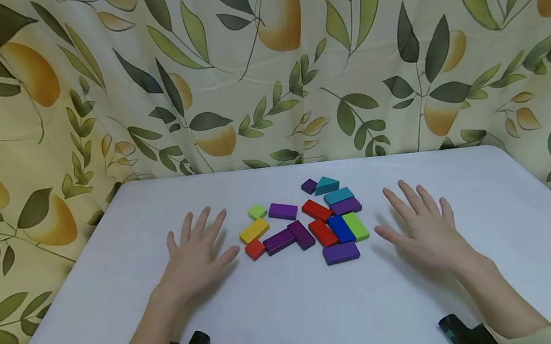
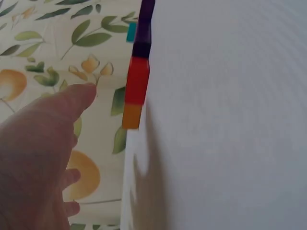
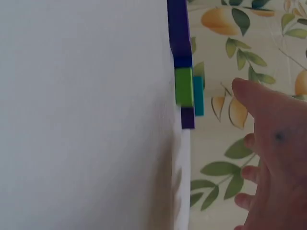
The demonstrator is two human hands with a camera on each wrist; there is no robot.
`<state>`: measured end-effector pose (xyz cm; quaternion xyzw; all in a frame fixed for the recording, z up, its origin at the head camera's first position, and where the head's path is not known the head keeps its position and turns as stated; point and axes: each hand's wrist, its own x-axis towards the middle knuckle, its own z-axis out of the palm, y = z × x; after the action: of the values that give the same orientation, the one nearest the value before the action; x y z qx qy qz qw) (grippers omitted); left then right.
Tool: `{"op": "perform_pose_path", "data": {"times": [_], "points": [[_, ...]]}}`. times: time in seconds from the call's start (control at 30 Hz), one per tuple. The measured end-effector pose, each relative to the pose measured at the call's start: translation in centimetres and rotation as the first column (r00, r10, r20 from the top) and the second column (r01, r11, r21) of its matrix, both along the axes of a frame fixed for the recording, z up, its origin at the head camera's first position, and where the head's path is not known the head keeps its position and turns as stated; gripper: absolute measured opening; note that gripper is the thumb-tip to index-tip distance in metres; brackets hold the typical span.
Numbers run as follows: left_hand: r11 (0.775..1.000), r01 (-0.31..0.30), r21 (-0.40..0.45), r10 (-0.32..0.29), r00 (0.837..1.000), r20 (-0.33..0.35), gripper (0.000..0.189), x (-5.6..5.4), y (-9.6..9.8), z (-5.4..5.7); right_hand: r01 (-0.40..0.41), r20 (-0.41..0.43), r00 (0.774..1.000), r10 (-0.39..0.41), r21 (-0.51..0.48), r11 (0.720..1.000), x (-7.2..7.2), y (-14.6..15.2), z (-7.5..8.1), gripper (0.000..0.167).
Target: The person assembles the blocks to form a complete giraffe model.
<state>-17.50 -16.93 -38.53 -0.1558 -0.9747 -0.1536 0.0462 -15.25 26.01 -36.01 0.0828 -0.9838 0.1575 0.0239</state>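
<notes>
Both hands are hovering over the white table [image 1: 283,320], fingers spread and pretty much straight, nothing in either. The left hand [image 1: 196,262] sits at 9 o'clock from the pile of coloured blocks [image 1: 301,235], the right hand [image 1: 430,233] at 3, neither touching it.

My worry is how tight it's packed. The blue block [image 1: 341,229] is sandwiched between a red block [image 1: 322,233] at its 9 and a lime block [image 1: 356,226] at its 3, so a sloppy pinch probably drags the neighbours. Same deal with the small red block [image 1: 255,249] on the pile's 9 o'clock edge: bump it towards 3 and I'd bet the long dark purple block [image 1: 280,241] slides too. The teal triangle [image 1: 327,185], around 1 o'clock, could get knocked by fingers reaching across low.
</notes>
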Motion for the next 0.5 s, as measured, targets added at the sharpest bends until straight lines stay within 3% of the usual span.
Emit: {"op": "perform_pose_path", "data": {"times": [0.33, 0.5], "points": [[0.991, 0.112, 0.066, -0.113, 0.994, -0.003, 0.080, -1.7, 4.1, -0.3, -0.143, -0.013, 0.990, 0.142, -0.085, 0.986, -1.4, -3.6, -0.3, 0.086], [0.988, 0.131, 0.080, -0.131, 0.991, 0.003, 0.079, -1.9, 5.3, -0.2, -0.189, -0.024, 0.982, 0.187, -0.096, 0.977, -2.2, -5.2, -0.5, 0.084]]}}
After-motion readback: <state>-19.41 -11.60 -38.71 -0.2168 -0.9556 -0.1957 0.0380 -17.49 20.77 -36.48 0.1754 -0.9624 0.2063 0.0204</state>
